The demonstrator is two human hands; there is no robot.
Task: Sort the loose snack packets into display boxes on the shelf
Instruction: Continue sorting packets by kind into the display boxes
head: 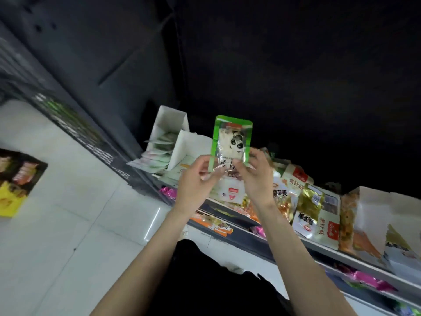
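Nearest to me, both arms reach up and forward; the left hand (196, 179) and the right hand (256, 176) meet at the bottom edge of a green panda packet (231, 140), each pinching a lower corner so it stands upright between them, just above the shelf (330, 249). It looks light and floppy, a slick film pouch with a clear window, so a grip on the sealed edges should hold better than one on the glossy middle. Beyond the hands, at about four o'clock, loose snack packets (312, 208) lie heaped on the shelf. Farther off, at ten o'clock from the packet, two white display boxes (169, 124) stand open, one holding pale packets.
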